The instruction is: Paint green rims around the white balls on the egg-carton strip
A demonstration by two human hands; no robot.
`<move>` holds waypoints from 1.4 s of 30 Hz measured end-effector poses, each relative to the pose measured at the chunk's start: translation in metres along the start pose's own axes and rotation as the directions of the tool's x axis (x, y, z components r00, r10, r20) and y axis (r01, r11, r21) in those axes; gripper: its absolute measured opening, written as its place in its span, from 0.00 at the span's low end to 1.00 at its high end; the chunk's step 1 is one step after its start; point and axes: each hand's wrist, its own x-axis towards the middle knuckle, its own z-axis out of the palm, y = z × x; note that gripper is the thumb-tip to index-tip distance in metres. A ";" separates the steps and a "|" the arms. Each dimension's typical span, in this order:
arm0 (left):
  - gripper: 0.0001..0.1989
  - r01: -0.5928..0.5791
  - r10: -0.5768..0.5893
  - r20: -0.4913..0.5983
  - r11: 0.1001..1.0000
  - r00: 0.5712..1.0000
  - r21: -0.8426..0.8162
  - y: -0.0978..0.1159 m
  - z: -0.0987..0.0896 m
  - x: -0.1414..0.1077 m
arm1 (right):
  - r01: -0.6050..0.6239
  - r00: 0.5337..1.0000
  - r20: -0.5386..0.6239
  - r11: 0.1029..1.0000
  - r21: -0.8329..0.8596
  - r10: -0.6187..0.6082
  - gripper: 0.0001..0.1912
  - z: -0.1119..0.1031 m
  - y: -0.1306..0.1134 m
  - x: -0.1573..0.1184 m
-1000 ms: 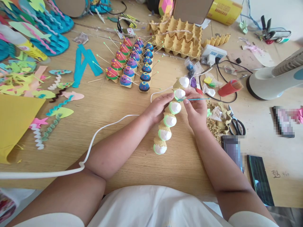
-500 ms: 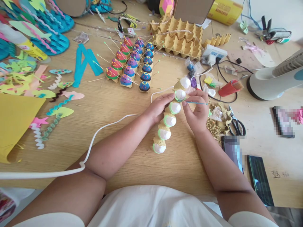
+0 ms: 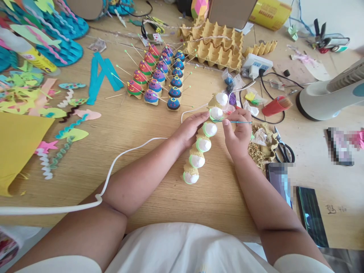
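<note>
Pale wood makes up the worktop [image 3: 159, 185], and lots of bright things lie all over it. Near the middle is a strip [image 3: 204, 145] of six egg-box bumps in a line, going from near the person to farther away. Every bump has a white cap, and the nearer five have a green edge too. The left hand [image 3: 189, 130] holds the strip by its left side, close to the second bump from the far end. The right hand [image 3: 238, 132] pinches a thin blue stick [image 3: 241, 122] between thumb and fingers, and its tip is at the green edge of that same bump; you cannot tell if it touches. Past the hands sit a red row [image 3: 140, 77], a purple row [image 3: 154, 86] and a blue row [image 3: 174, 92] of painted bumps, with thin sticks poking out that have green ends. Behind them is a big egg tray [image 3: 217, 45], with a white socket [image 3: 257, 62] near its right side. Over on the right are a red cup [image 3: 272, 108] full of little sticks and black scissors [image 3: 284, 152]. Over on the left are blue paper [image 3: 96, 79], a pink fish [image 3: 90, 115] and a yellow sheet [image 3: 22, 148]
</note>
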 end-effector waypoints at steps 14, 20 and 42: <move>0.11 0.074 -0.074 -0.017 0.997 0.997 -0.006 0.002 0.001 -0.001 | -0.058 0.998 0.017 0.992 0.115 0.057 0.17 0.004 0.006 -0.002; 0.12 0.089 -0.090 -0.039 0.995 0.995 -0.034 0.001 0.001 0.000 | -0.107 0.994 0.023 0.977 0.187 0.104 0.17 0.005 0.010 -0.002; 0.13 0.105 -0.106 -0.017 0.993 0.994 -0.059 -0.001 -0.001 0.001 | -0.206 0.977 0.034 0.899 0.386 0.209 0.27 0.011 0.008 0.001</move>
